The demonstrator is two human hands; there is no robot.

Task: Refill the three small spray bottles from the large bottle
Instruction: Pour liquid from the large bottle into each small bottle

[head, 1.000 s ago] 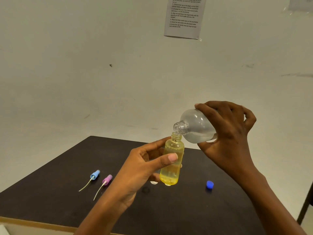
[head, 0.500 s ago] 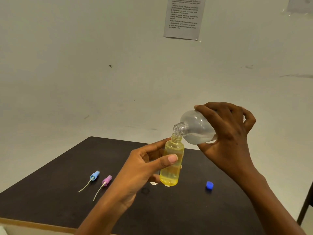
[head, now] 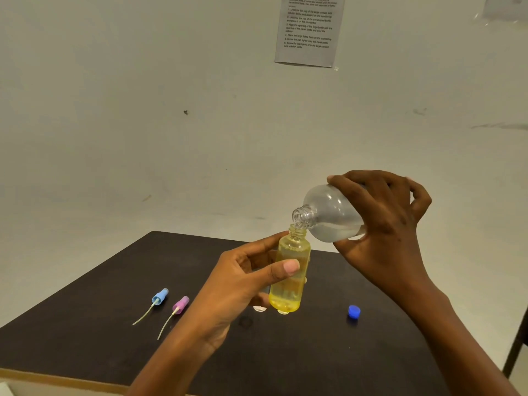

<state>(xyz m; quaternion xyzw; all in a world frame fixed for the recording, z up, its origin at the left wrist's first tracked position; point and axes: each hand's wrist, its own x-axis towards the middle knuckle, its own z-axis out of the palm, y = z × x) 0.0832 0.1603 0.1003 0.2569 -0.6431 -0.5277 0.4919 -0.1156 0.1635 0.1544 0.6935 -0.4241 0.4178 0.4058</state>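
While left hand point(head: 243, 284) holds yellow bottle point(head: 290, 270), right hand point(head: 383, 224) tips large bottle point(head: 328, 215).

Left hand point(head: 245, 284), right hand point(head: 384, 224), both curled.

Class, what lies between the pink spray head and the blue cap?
Head view: the left hand gripping the yellow bottle, and beneath it two small clear pieces on the table, partly hidden.
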